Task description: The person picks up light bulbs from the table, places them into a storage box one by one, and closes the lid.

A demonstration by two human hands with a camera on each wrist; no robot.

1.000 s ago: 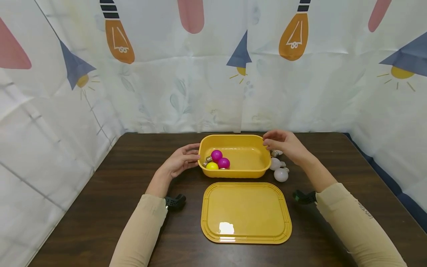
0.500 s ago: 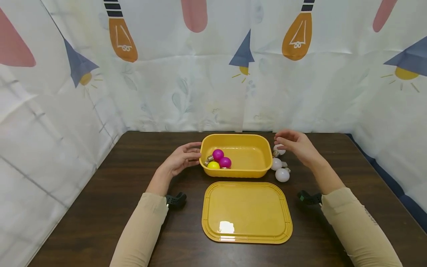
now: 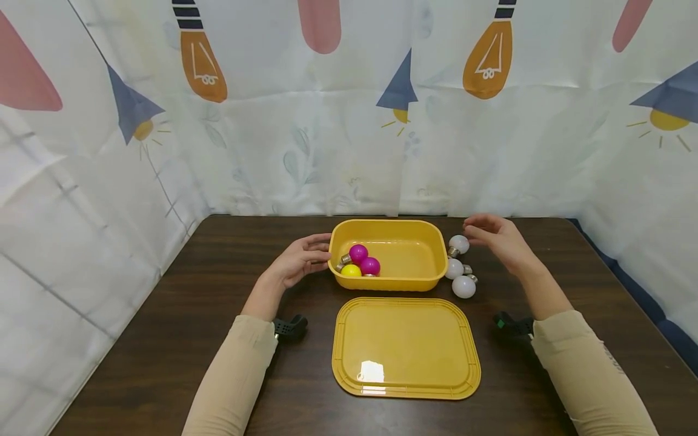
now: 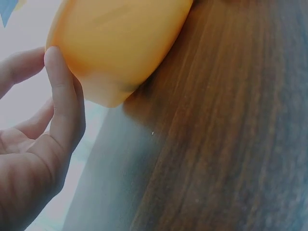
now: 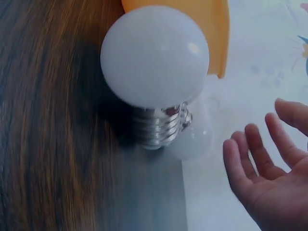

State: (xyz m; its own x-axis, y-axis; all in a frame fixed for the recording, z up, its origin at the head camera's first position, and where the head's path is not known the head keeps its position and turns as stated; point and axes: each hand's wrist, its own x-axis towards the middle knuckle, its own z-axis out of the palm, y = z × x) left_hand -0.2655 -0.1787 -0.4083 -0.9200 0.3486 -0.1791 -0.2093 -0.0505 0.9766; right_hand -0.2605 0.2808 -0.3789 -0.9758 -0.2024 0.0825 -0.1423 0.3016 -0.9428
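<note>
A yellow plastic box stands on the dark wooden table, with two magenta light bulbs and a yellow light bulb at its left end. My left hand touches the box's left end with fairly straight fingertips. In the left wrist view, fingers meet the box wall. To the right of the box lie three white light bulbs, which show metal screw bases. My right hand hovers beside the farthest white bulb, loosely curled and holding nothing. The right wrist view shows a white bulb apart from that hand.
A flat yellow lid lies on the table in front of the box. Behind the far table edge hangs a patterned white curtain, which continues along both sides. Dark wrist straps sit at both wrists.
My right hand has moved right, from the box's right rim past the white bulbs, uncovering the farthest one. My left hand stays at the box's left end.
</note>
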